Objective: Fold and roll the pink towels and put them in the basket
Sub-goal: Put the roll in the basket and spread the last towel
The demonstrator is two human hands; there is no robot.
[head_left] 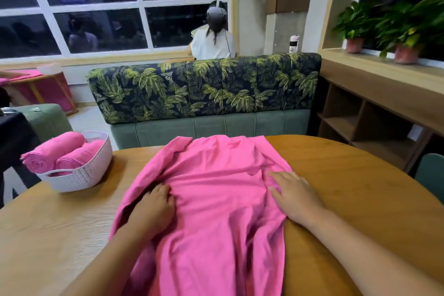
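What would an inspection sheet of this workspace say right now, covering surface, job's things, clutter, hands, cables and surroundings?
Surface: round wooden table, bare wood showing on both sides of the cloth.
Job's things: pink towel spread lengthwise, wrinkled, not yet rolled; white basket at the table's left edge holds two rolled towels.
Clutter: nothing seen.
Hands: left hand grips the cloth with curled fingers; right hand rests flat on its right edge.
Cables: none on the table; a thin cable hangs down the back of a person beyond the sofa.
Surroundings: palm-print sofa, shelf unit, potted plants.
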